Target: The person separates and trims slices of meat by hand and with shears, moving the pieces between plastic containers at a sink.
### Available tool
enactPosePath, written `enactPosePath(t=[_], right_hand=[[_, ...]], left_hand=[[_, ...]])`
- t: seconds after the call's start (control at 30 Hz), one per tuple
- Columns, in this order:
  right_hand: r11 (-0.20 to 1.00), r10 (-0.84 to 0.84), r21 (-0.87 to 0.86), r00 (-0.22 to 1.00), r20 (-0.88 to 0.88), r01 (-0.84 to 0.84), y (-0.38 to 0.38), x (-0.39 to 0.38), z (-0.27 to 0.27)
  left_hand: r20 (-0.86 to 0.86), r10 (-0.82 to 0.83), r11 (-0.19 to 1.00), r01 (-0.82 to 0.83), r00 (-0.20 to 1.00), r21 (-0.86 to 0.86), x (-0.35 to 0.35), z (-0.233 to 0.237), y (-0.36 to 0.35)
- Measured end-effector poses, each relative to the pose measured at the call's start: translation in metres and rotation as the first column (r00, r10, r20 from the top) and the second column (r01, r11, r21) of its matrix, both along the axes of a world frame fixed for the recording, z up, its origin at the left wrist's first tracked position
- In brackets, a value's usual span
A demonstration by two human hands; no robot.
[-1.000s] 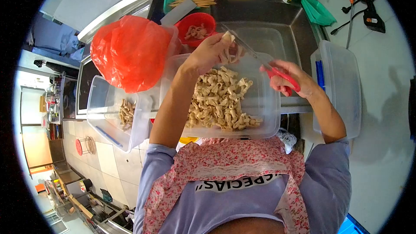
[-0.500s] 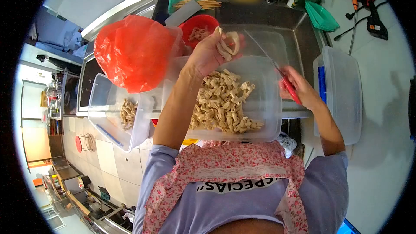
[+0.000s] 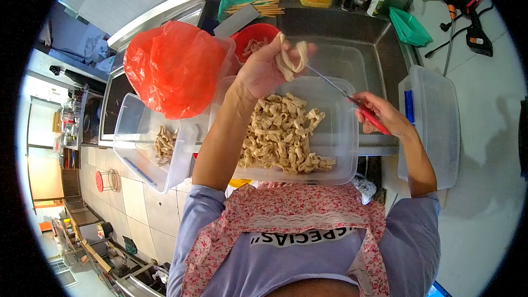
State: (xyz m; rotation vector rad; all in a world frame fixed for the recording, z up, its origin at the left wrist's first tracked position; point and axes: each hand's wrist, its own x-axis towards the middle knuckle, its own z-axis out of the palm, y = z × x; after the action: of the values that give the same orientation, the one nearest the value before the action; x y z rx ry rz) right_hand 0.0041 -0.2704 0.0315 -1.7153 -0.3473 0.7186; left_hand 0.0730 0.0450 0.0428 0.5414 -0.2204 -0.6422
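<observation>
Currently, work is partway through, as judged from the contents of the containers. At far left, a translucent rectangular plastic box point(image 3: 131, 160) holds a small batch of pale, folded strips point(image 3: 165, 146). Beside it, a puffed orange-red plastic bag point(image 3: 168, 69) hides whatever it may contain. Next, a round red plastic bowl point(image 3: 271, 29) contains a few pinkish-beige strips point(image 3: 254, 48).

The left hand point(image 3: 259, 72) is raised in front of the bowl, palm partly upward. Its fingers are partly spread and curved, supporting a pale, soft, looped strip point(image 3: 302, 58) between the thumb side and the fingertips. The strip hangs as a bent band above the far edge of the wide translucent plastic box point(image 3: 344, 132). Inside that box, a large heap of beige, knotted-looking pieces point(image 3: 275, 137) lies toward the left and near side; this appears to be the main batch. Which batches are finished and which remain cannot be determined; the piece in hand appears incomplete.

To the right, long-bladed scissors with red handles point(image 3: 375, 122) point toward the strip. Contact at the tips cannot be confirmed. The right hand point(image 3: 386, 112) has its fingers curled around the handles. Beyond it stands another translucent plastic box point(image 3: 440, 126).
</observation>
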Motion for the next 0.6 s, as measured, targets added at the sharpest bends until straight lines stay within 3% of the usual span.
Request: enactPosePath(t=[0.23, 0.33, 0.43, 0.53, 0.6], right_hand=[[0.964, 0.125, 0.235, 0.992, 0.000, -0.121, 0.009, 0.011, -0.007], [0.966, 0.071, 0.259, 0.965, -0.254, -0.003, 0.010, 0.010, -0.004], [0.967, 0.080, 0.253, 0.977, -0.198, -0.028, 0.008, 0.006, -0.007], [0.988, 0.104, 0.100, 0.985, 0.135, -0.118, 0.006, 0.002, -0.017], [0.994, 0.051, 0.094, 0.995, 0.089, -0.060, 0.006, 0.001, -0.015]], left_hand=[[-0.175, -0.054, 0.996, 0.039, 0.983, -0.086, -0.012, -0.002, -0.011], [-0.248, -0.050, 0.978, -0.002, 0.967, -0.206, -0.008, -0.018, -0.012], [-0.314, 0.063, 0.951, -0.153, 0.947, -0.270, -0.009, -0.024, -0.015], [-0.334, 0.172, 0.942, -0.254, 0.927, -0.218, -0.020, -0.015, -0.022], [-0.330, 0.155, 0.945, -0.237, 0.931, -0.224, -0.021, -0.021, -0.021]])
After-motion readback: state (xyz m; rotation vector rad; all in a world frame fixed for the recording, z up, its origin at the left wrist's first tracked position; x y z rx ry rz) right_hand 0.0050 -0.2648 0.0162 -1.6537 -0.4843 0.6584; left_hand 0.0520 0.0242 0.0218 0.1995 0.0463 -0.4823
